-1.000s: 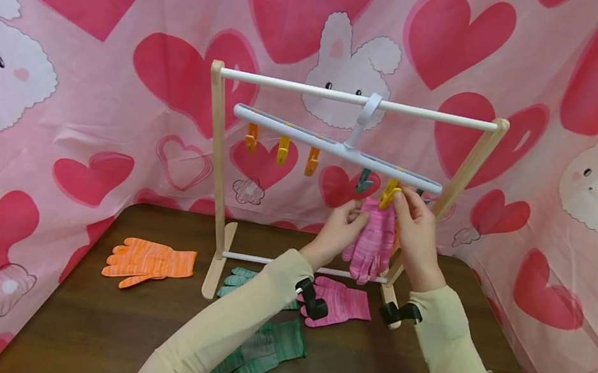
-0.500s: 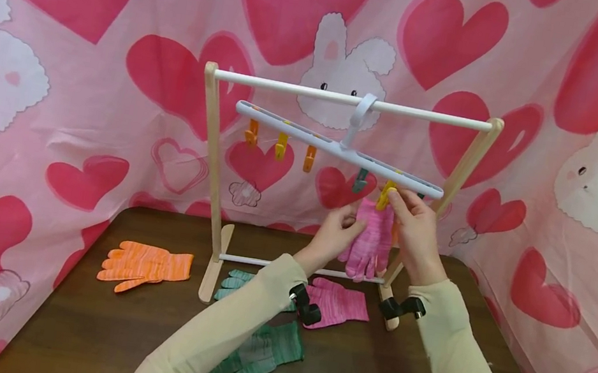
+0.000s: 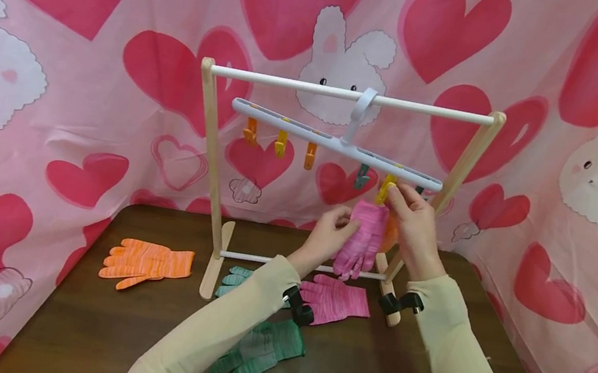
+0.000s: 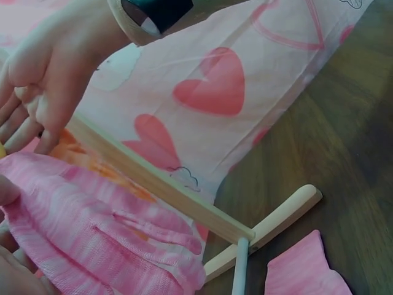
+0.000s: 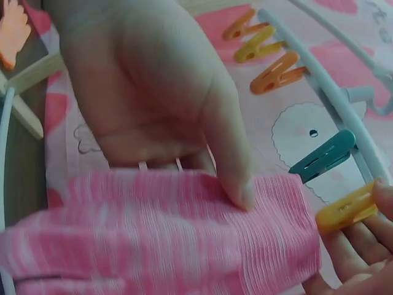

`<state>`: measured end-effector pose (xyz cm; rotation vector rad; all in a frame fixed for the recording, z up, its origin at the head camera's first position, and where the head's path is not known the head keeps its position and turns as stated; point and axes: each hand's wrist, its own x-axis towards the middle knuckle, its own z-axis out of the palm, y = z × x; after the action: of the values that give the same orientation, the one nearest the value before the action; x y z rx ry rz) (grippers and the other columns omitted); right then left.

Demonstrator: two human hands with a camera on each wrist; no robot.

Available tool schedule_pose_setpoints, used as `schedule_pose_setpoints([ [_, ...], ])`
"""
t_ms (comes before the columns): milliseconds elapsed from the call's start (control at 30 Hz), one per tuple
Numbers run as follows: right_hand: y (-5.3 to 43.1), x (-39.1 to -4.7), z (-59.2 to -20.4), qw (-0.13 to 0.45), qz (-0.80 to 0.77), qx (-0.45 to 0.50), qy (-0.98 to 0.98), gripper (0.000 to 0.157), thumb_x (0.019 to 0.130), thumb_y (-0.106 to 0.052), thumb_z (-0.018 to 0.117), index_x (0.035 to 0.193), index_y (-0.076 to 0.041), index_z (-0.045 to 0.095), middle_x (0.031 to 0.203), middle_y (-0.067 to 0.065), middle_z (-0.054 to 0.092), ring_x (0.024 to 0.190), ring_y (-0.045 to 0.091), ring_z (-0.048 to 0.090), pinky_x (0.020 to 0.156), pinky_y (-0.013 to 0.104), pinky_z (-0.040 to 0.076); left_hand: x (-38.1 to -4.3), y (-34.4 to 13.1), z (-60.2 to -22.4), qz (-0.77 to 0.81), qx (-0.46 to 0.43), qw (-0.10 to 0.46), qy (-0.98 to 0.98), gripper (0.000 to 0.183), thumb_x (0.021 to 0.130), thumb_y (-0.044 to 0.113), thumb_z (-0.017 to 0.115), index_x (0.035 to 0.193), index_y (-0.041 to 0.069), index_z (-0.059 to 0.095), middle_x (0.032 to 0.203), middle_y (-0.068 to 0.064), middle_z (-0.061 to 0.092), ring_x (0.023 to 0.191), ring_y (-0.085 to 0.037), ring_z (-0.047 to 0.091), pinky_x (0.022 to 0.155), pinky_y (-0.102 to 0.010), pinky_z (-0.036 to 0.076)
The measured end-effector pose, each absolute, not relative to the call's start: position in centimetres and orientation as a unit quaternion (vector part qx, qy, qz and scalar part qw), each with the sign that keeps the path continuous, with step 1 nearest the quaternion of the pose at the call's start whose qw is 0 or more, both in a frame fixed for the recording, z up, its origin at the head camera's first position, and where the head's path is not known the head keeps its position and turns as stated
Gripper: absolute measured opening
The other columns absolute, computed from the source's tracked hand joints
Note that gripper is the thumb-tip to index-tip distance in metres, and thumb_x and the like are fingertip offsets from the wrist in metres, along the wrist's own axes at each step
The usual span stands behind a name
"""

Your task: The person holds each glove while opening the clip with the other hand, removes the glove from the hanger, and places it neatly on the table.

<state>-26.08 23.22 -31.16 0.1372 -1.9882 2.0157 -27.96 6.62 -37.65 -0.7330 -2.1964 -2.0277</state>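
Note:
My left hand [image 3: 331, 233] pinches a pink knit glove [image 3: 363, 238] between thumb and fingers, its cuff up and fingers hanging down. In the right wrist view the left thumb lies across the glove's ribbed cuff [image 5: 276, 227]. My right hand [image 3: 414, 229] pinches a yellow clip [image 3: 385, 190] on the light-blue clip hanger [image 3: 334, 143]. The tip of this clip is right at the cuff's edge in the right wrist view. Behind the pink glove an orange glove [image 3: 389, 233] hangs at the hanger's right end, partly hidden by my right hand.
The hanger hooks over the white bar [image 3: 291, 84] of a wooden stand and slopes down to the right. Other clips, such as a green clip [image 3: 362, 176], hang from it. On the table lie an orange glove [image 3: 148, 262], a pink glove [image 3: 336, 302] and green gloves [image 3: 269, 349].
The pink glove has shifted slightly down and left with my left hand, its cuff edge now at the yellow clip's tip. My right hand stays on that clip.

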Motion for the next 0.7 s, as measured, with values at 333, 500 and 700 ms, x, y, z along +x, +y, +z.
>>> schedule_pose_setpoints([
  [333,23.5,-26.1,-31.1,0.137,0.671,0.079,-0.724,0.054,0.108,-0.030,0.057,0.145,0.009,0.051,0.122,0.000,0.067,0.113,0.009,0.064,0.115,0.041,0.042,-27.1,5.4,-38.5,-0.662,-0.230,0.018,-0.713,0.021,0.104,0.010,0.062,0.118,-0.005,0.067,0.110,-0.022,0.073,0.098,-0.020,0.067,0.083,-0.023,0.051],
  [500,23.5,-25.9,-31.6,0.132,0.679,0.082,-0.717,0.053,0.109,-0.030,0.056,0.143,0.011,0.052,0.119,-0.002,0.066,0.111,0.011,0.065,0.113,0.038,0.044,-26.3,4.5,-39.2,-0.652,-0.228,0.002,-0.723,0.022,0.104,0.012,0.062,0.119,-0.003,0.066,0.110,-0.020,0.073,0.095,-0.016,0.067,0.080,-0.022,0.050],
  [700,24.0,-25.6,-31.8,0.124,0.673,0.092,-0.723,0.054,0.109,-0.031,0.054,0.144,0.010,0.050,0.128,0.006,0.062,0.113,0.012,0.064,0.112,0.036,0.045,-26.0,3.9,-40.1,-0.646,-0.240,-0.003,-0.725,0.019,0.103,0.011,0.063,0.115,-0.004,0.068,0.106,-0.022,0.074,0.087,-0.007,0.063,0.080,-0.023,0.049],
])
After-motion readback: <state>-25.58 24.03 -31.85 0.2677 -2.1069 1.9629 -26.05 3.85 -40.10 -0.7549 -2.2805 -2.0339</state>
